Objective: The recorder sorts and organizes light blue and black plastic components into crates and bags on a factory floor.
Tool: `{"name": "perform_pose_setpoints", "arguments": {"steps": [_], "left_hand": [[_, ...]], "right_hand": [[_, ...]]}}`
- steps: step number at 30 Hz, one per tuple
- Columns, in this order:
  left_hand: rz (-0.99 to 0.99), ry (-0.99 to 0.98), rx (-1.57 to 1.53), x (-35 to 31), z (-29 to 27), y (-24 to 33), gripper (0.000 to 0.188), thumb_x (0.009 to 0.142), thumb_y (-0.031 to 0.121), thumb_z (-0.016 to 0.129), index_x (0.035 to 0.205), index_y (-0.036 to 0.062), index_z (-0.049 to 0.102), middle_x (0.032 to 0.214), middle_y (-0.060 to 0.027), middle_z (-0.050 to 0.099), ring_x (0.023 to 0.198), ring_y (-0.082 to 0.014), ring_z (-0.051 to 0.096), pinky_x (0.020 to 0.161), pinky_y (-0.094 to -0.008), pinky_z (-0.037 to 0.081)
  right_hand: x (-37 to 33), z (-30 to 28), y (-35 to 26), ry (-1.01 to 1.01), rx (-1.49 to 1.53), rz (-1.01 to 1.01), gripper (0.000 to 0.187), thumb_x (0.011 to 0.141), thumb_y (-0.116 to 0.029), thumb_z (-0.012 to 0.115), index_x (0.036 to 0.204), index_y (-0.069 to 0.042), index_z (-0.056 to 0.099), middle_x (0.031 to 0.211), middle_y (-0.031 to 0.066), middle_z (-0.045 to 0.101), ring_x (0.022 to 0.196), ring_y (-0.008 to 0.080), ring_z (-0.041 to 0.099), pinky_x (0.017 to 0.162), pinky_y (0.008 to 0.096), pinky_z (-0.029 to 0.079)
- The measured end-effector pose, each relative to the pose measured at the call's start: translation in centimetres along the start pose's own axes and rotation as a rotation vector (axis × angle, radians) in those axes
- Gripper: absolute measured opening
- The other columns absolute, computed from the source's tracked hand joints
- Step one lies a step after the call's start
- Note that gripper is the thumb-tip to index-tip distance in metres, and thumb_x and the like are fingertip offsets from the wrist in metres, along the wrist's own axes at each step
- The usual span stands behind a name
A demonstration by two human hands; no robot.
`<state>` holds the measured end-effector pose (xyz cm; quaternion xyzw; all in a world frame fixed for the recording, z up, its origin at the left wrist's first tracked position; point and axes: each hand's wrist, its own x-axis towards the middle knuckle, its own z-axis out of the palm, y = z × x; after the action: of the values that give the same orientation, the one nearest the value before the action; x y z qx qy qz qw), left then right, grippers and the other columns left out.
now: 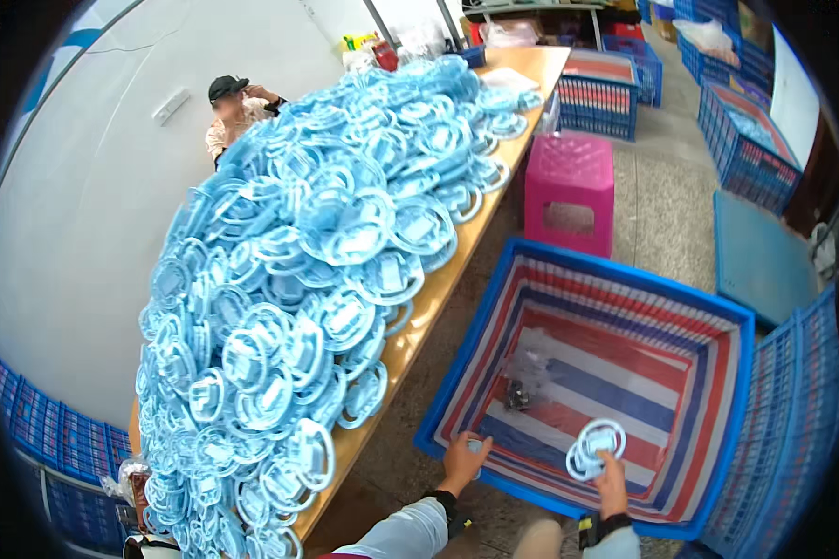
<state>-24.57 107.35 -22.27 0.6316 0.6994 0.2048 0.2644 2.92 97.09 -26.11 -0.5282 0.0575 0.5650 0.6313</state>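
Observation:
My right hand holds a pale blue round plastic piece with ring-shaped openings over the inside of a large blue crate. The crate is lined with red, white and blue striped sheeting. At the crate's near left corner is my left hand, its fingers closed around something small and pale, mostly hidden by the hand. To my left, a big heap of similar pale blue ring-shaped pieces covers most of a wooden table. Clear plastic and a small dark item lie in the crate.
A pink stool stands beyond the crate. Further blue crates stand on the floor at the back, another at the far right. A flat blue panel lies right. Someone in a black cap is behind the heap.

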Motion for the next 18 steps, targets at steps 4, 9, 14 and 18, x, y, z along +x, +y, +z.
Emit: {"name": "perform_pose_setpoints", "arguments": {"steps": [4, 9, 14, 18], "left_hand": [[-0.064, -0.236, -0.174, -3.4, -4.6, 7.2, 0.047, 0.068, 0.048, 0.060, 0.082, 0.0038, 0.058, 0.076, -0.0152, 0.059, 0.075, -0.0277, 0.057, 0.066, -0.0343, 0.043], [-0.207, -0.386, -0.351, -8.6, -14.0, 13.6, 0.050, 0.073, 0.052, 0.051, 0.078, 0.0026, 0.057, 0.073, -0.0164, 0.059, 0.071, -0.0293, 0.058, 0.063, -0.0353, 0.044], [-0.268, 0.166, -0.638, -9.5, -24.6, 11.4, 0.040, 0.080, 0.038, 0.047, 0.080, -0.0005, 0.055, 0.070, -0.0154, 0.058, 0.066, -0.0257, 0.057, 0.058, -0.0336, 0.043], [-0.257, 0.613, -0.559, -7.5, -36.9, 6.4, 0.037, 0.081, 0.033, 0.047, 0.080, -0.0037, 0.054, 0.073, -0.0186, 0.057, 0.070, -0.0260, 0.053, 0.064, -0.0359, 0.040]], "right_hand": [[-8.5, -3.2, -1.0, -0.012, 0.119, 0.032, 0.025, 0.071, -0.008, 0.055, 0.095, -0.003, 0.052, 0.089, 0.0073, 0.057, 0.081, 0.0189, 0.057, 0.069, 0.0339, 0.049], [-16.6, -1.5, -4.4, -0.022, -0.061, 0.116, 0.034, 0.065, 0.001, 0.055, 0.099, -0.005, 0.050, 0.088, 0.0102, 0.057, 0.082, 0.0244, 0.057, 0.070, 0.0401, 0.050], [-22.9, 13.9, -8.9, -0.382, -0.455, 0.272, 0.047, 0.062, 0.005, 0.057, 0.106, -0.006, 0.047, 0.096, 0.0088, 0.055, 0.087, 0.0224, 0.056, 0.075, 0.0363, 0.047], [-27.4, 30.4, -7.6, -0.798, -0.661, 0.217, 0.053, 0.062, -0.002, 0.064, 0.111, -0.004, 0.044, 0.100, 0.0064, 0.053, 0.090, 0.0177, 0.052, 0.080, 0.0316, 0.042]]}}
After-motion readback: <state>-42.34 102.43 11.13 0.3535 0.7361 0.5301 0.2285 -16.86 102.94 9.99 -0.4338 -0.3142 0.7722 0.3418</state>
